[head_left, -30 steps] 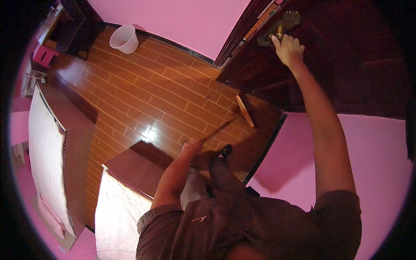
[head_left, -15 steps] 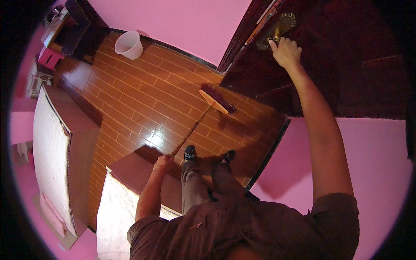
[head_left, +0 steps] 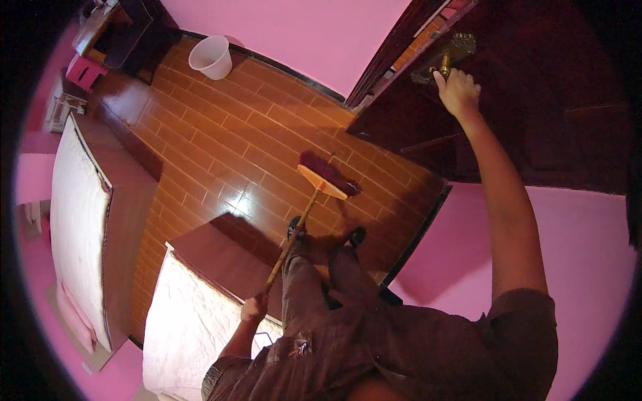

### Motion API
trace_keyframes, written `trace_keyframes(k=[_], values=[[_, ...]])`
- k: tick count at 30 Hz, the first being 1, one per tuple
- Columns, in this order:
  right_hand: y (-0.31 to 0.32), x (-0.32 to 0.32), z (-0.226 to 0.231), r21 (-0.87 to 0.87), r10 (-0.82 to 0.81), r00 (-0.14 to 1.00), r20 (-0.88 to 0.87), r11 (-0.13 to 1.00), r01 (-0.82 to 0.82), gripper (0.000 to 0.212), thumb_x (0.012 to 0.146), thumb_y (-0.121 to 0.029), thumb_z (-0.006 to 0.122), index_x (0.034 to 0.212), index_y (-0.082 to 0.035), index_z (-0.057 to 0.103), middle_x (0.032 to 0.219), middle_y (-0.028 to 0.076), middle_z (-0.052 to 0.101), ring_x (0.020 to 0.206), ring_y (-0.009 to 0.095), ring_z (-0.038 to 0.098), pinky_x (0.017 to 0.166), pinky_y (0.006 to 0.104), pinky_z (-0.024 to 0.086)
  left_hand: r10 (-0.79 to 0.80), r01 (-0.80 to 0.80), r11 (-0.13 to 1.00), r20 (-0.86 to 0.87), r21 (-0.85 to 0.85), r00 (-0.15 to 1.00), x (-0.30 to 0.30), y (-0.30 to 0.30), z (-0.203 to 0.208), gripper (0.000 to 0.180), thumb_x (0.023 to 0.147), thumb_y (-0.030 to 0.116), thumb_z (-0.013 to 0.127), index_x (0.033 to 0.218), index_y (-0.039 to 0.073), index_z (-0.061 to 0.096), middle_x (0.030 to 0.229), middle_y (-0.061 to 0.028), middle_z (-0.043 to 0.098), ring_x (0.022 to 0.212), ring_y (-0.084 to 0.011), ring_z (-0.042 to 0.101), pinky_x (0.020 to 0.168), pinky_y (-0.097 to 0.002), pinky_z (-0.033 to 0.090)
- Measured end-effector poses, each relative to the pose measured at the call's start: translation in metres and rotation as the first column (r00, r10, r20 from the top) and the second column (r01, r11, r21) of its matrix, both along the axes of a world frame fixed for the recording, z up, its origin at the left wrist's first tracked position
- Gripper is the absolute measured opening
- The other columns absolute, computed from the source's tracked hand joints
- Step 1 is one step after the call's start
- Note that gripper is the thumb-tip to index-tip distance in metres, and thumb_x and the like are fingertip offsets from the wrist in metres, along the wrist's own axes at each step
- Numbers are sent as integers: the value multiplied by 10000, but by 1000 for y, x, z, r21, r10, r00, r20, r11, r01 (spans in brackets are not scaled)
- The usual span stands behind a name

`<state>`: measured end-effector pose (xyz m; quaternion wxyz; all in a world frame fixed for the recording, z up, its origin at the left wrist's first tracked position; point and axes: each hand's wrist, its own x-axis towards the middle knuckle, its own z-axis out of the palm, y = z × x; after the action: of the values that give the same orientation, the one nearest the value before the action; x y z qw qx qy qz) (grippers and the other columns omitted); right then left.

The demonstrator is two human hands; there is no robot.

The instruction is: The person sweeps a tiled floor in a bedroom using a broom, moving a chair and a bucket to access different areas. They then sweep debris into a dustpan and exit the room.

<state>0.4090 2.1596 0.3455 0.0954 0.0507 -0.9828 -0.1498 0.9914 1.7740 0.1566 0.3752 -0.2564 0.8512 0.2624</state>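
Note:
My left hand (head_left: 254, 308) is wrapped round the stick of a broom (head_left: 294, 237) near its upper end. The broom slants away from me, with a flat orange head and dark reddish bristles (head_left: 328, 172) lying over the floor in front of my feet. My right arm is stretched out to the far right, where my right hand (head_left: 460, 92) is closed round the brass handle (head_left: 445, 65) of a dark wooden door (head_left: 528, 87). The door stands ajar, and a narrow gap shows light flooring beyond its edge.
A whitish bucket (head_left: 211, 59) stands by the far pink wall (head_left: 287, 33). Two beds or box-like bases with white mattresses (head_left: 79, 227) are on the left, one close to my left leg. A pink stool (head_left: 85, 71) and dark furniture (head_left: 127, 40) fill the far left corner.
My left hand has drawn the broom back toward me, its head nearer my feet. My right hand, on the handle, has moved rightward with the door, and the gap at its edge looks wider.

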Motion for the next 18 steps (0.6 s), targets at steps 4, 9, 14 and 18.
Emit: trace_keyframes(k=[4,9,14,18], values=[[9,8,-7,9,57,996,-65,998,-57,496,878,-483,368,913,-24,551,927,133,570,907,322,519,753,501,400,91,-92,994,33,54,995,8,4,-28,323,838,373,456,1011,133,587,877,-215,605,850,-413,569,729,-495,455],[7,41,-4,-9,62,998,8,998,-62,480,888,-464,362,932,-19,537,941,141,556,926,318,496,775,496,388,100,-99,995,125,-12,987,-42,13,-31,334,831,382,458,1029,152,597,977,-185,601,935,-359,566,799,-454,450],[8,84,-1,-10,150,989,-11,989,-150,445,877,-427,410,927,-4,539,927,178,546,910,338,488,780,480,377,146,-138,988,154,-62,977,-74,17,-30,347,828,409,463,1045,176,603,993,-166,609,960,-325,573,818,-427,454],[4,113,7,-67,238,970,-59,968,-242,418,863,-402,457,916,5,536,871,198,530,863,354,481,758,467,369,139,-112,983,197,-143,970,-76,11,-37,354,823,425,475,1042,179,605,1008,-156,610,973,-318,571,824,-422,455]])
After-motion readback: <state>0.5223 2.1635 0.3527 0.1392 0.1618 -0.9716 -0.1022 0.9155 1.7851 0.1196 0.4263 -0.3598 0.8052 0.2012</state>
